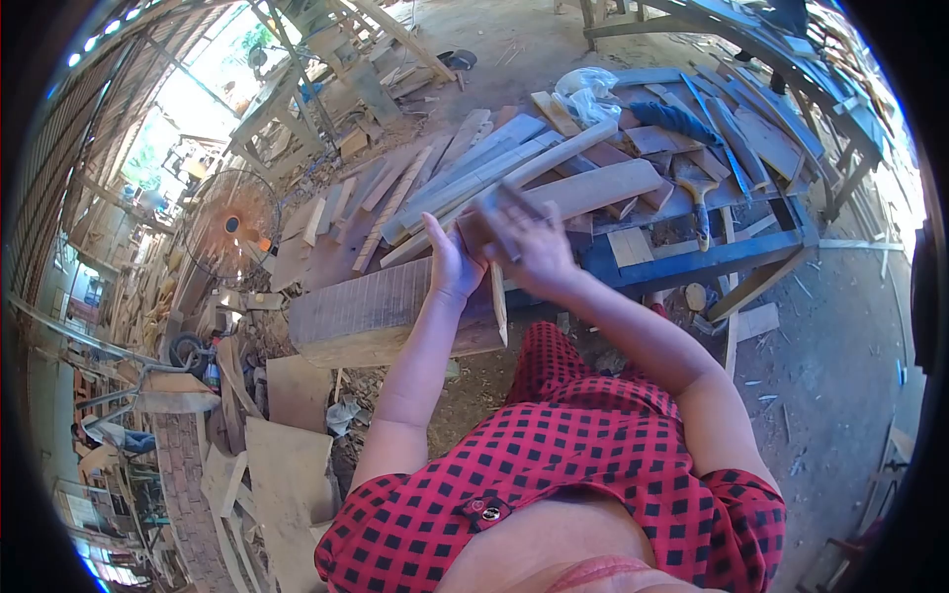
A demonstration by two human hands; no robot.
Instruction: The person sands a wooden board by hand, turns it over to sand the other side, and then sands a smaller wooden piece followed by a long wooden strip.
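Observation:
My left hand (453,265) is raised over a thick wooden beam (371,308), its thumb up and its fingers behind a dark brown block (481,233). From the right, my right hand (534,245) lies against the same block, blurred by motion, with its fingers around a dark flat piece. Below the hands a thin, pointed light wood strip (499,301) stands out over the end of the beam. Just behind lies a wide brown board (603,188) on a pile of planks.
Stacked planks (474,168) cover the low bench beyond my hands. A brush (700,198), a clear plastic bag (587,96) and a blue metal frame (692,265) are at the right. A round fan (233,224) and plywood sheets (289,474) are at the left.

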